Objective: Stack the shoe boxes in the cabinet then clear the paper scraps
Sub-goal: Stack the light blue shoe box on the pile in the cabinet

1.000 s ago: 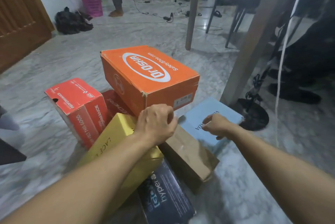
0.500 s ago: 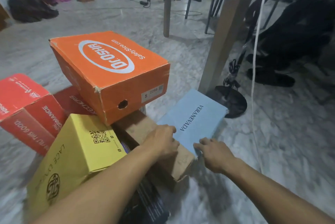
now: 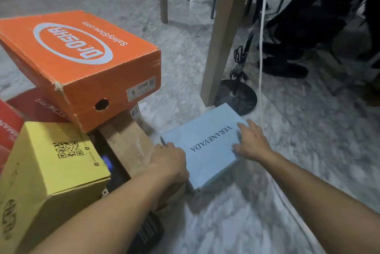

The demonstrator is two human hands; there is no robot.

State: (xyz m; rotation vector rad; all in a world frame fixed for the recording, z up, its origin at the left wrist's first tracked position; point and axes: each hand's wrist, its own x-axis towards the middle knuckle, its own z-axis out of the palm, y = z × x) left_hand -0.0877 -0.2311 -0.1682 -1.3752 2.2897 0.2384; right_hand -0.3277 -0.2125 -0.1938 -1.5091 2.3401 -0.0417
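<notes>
A pale blue box [image 3: 205, 145], flat and rectangular with dark lettering on a matte lid, lies on the floor [image 3: 308, 151] at about five o'clock in the view. It is now framed by both hands. The left hand [image 3: 169, 162] is curled over the box's near left edge, the grip closed around that edge, though the fingertips are hidden behind the hand. The right hand [image 3: 251, 143] is laid on the lid's right side with fingers spread and fairly straight, pressing rather than clutching. A second ago both hands were held near the larger pile, the left one in front of the orange box; since then they have been brought down and across to the blue box. This suggests the blue box has been chosen as the next to be lifted for the cabinet, which is not in view.

At ten o'clock a big orange box [image 3: 82, 64], scuffed cardboard with a round finger hole and a size label, is perched on a brown box [image 3: 127, 140]. A smooth yellow box [image 3: 51, 163] with a square code is seen at eight o'clock, and red boxes [image 3: 12, 126] at nine o'clock. The floor is glossy grey-white marble. A wooden leg [image 3: 222, 44] stands at one o'clock, just beside the blue box's far corner. No paper scraps can be made out.
</notes>
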